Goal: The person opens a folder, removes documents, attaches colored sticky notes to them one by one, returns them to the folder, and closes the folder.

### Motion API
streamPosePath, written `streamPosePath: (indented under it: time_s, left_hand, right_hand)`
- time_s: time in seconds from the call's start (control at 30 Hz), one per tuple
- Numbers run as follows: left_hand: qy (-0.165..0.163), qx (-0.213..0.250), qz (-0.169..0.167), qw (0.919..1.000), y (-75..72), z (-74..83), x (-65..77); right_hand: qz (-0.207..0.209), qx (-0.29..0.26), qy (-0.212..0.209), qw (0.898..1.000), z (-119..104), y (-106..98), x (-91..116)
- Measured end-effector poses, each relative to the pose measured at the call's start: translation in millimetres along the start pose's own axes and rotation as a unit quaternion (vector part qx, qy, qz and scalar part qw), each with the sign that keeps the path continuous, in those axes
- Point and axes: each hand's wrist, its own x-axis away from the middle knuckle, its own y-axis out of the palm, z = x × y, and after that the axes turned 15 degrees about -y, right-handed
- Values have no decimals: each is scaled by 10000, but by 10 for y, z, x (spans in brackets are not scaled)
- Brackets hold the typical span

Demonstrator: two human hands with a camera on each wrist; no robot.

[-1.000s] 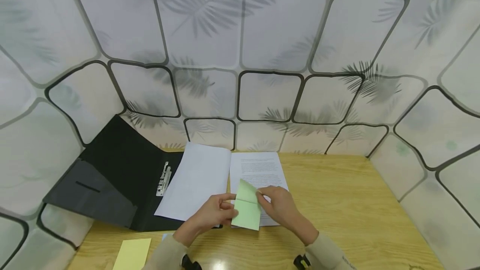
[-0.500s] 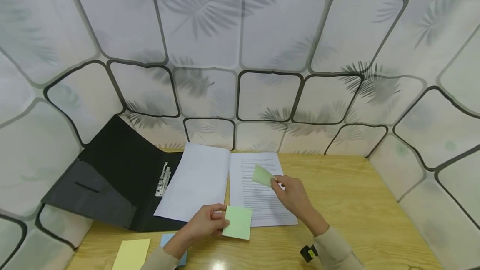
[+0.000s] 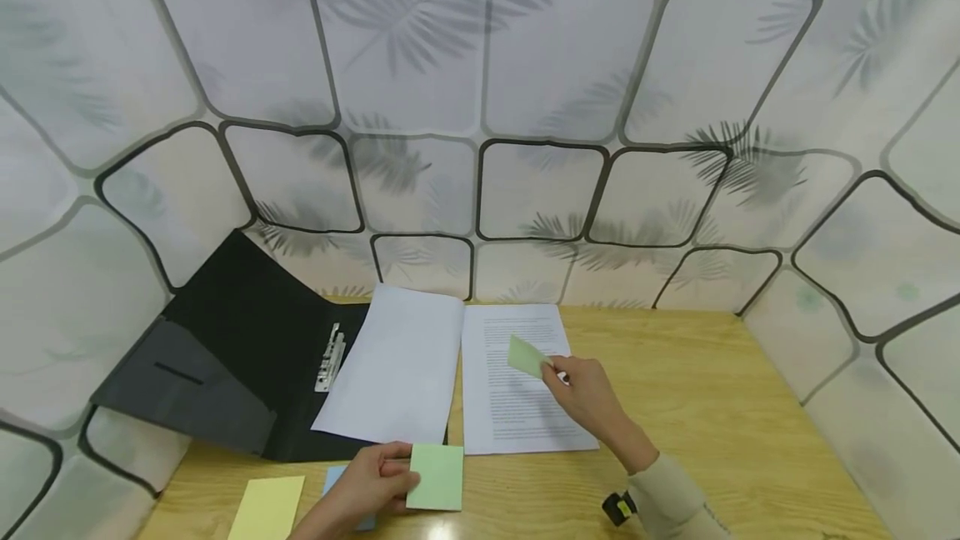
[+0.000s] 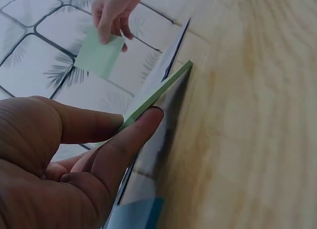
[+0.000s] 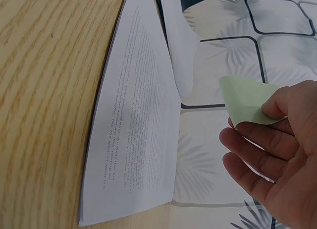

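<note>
My left hand (image 3: 372,482) pinches a green sticky note pad (image 3: 437,477) by its left edge, low over the table's front part. In the left wrist view the pad (image 4: 163,90) appears edge-on between thumb and finger. Above the printed pages (image 3: 525,407), my right hand (image 3: 592,394) pinches a single green sticky note (image 3: 527,356) at one corner. The right wrist view shows this note (image 5: 245,97) slightly curved, held under the thumb and apart from the paper.
An open black folder (image 3: 225,340) with a metal clip (image 3: 330,357) lies at the left, a blank turned sheet (image 3: 397,365) over it. A yellow sticky pad (image 3: 266,507) lies at the front left. A blue pad (image 3: 333,477) is partly hidden by my left hand.
The single green note has come off the pad and moved up and right with my right hand. My left hand has drawn the pad back toward the front left.
</note>
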Motion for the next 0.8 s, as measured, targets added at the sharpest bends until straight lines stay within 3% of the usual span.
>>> streamPosePath:
  time_s: [0.17, 0.3, 0.47, 0.73, 0.8]
  left_hand:
    - [-44, -10, 35, 10000, -44, -81, 77]
    - [0, -125, 255, 9996, -36, -68, 103]
    - [-97, -444, 587, 9972, -31, -7, 143]
    - [-308, -1166, 808, 9894, -113, 154, 276]
    - [-190, -1431, 889, 9855, -131, 205, 296]
  right_hand:
    - [-16, -31, 80, 10000, 13, 12, 7]
    - [-60, -55, 90, 9999, 8, 25, 11]
    - [-166, -49, 210, 9996, 3, 46, 20]
    - [-127, -13, 199, 9997, 3, 63, 21]
    - [-137, -21, 194, 9997, 5, 70, 23]
